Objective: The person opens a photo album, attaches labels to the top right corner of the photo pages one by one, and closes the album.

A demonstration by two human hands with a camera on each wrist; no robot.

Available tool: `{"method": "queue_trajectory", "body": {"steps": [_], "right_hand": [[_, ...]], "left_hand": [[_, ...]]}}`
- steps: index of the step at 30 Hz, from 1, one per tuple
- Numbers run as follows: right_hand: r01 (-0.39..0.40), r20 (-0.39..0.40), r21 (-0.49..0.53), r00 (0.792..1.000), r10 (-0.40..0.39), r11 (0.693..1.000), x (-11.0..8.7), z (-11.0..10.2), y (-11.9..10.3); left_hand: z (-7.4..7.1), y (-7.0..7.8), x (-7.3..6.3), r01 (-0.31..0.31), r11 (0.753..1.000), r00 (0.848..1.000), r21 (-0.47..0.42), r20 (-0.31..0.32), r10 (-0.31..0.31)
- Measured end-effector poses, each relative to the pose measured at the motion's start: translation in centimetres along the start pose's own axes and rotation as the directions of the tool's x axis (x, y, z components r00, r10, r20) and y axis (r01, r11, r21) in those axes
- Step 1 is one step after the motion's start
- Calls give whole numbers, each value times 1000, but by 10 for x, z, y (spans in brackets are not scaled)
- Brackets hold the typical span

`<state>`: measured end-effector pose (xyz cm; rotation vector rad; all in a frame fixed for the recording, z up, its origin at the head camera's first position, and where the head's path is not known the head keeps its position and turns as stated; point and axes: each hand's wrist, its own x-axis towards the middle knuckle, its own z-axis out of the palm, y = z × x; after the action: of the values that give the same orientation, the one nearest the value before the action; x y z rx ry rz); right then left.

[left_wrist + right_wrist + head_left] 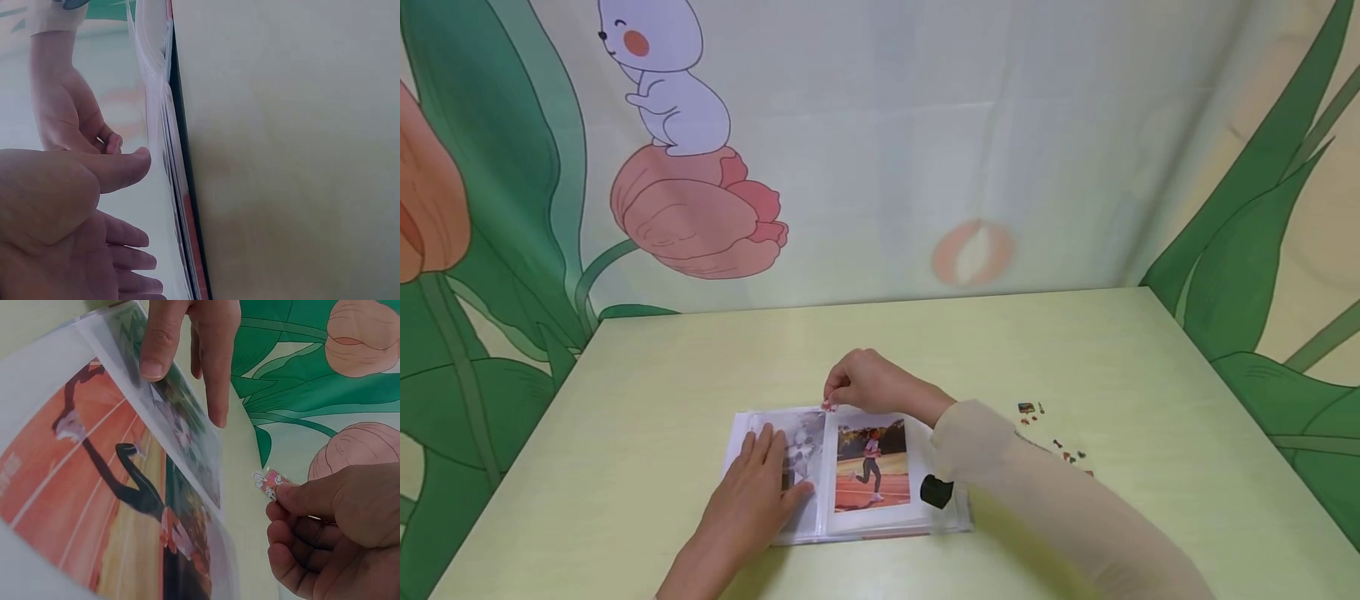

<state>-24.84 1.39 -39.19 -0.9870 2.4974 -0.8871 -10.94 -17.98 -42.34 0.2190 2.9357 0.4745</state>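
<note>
A photo album (868, 525) lies spread on the table. Its right page shows a photo of a runner (871, 477) on a red track; a second, paler photo is partly hidden on the left page. My left hand (748, 496) rests on that left page with fingers extended and the thumb toward the spine. Between thumb and forefinger, my right hand (874, 385) pinches a small red-and-white sticker (270, 484) with a cartoon figure. In the head view, this hand is at the album's far edge, close to the spine.
Several tiny colourful pieces (1026, 408) are scattered on the table right of the album, some partly behind the right sleeve (1015, 467). A curtain (865, 167) printed with a white animal and tulips hangs behind the table (647, 400).
</note>
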Motion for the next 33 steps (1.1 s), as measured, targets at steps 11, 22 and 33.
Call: {"method": "queue_trajectory", "body": {"steps": [11, 22, 33], "right_hand": [[-34, 45, -44, 998, 36, 998, 23, 13, -3], [-46, 70, -90, 996, 52, 995, 31, 22, 0], [-47, 68, -106, 996, 55, 993, 37, 27, 4]], "left_hand": [[0, -2, 3, 26, 1000, 998, -4, 61, -25], [4, -7, 3, 15, 1000, 996, -8, 92, -14], [1, -6, 3, 24, 1000, 993, 10, 111, -24]]}}
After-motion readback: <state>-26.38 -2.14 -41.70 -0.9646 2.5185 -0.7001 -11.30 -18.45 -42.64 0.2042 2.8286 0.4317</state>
